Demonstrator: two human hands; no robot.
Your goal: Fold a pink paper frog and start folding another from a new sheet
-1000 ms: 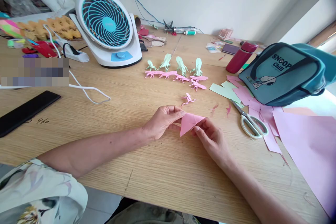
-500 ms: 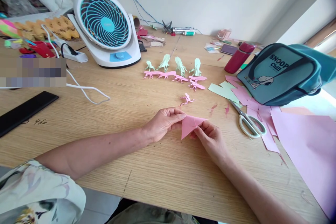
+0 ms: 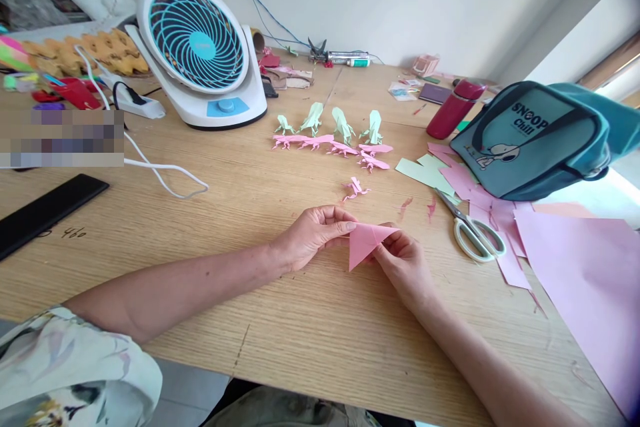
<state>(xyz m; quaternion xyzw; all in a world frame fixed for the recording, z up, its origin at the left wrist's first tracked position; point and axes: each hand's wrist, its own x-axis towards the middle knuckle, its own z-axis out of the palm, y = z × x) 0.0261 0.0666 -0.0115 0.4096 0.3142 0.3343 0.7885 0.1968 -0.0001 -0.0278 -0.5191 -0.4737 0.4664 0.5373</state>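
A small pink folded paper triangle (image 3: 367,242) is held just above the wooden table (image 3: 210,267) between both hands. My left hand (image 3: 313,235) pinches its left corner with thumb and fingers closed. My right hand (image 3: 404,261) grips its right side from below, fingers curled round the paper. A little beyond them lies a tiny pink folded figure (image 3: 356,189). Further back stand a row of pale green folded figures (image 3: 330,123) and a row of pink ones (image 3: 333,145).
White-handled scissors (image 3: 473,232) lie right of my hands beside pink paper sheets (image 3: 585,273) and green scraps (image 3: 425,172). A teal bag (image 3: 537,137) and a red bottle (image 3: 453,110) stand at the right. A white-and-blue fan (image 3: 200,47) with its cable, and a black bar (image 3: 47,210), occupy the left.
The pink triangle has shifted slightly right and turned a little in my fingers. My hands stay in the same place on the table.
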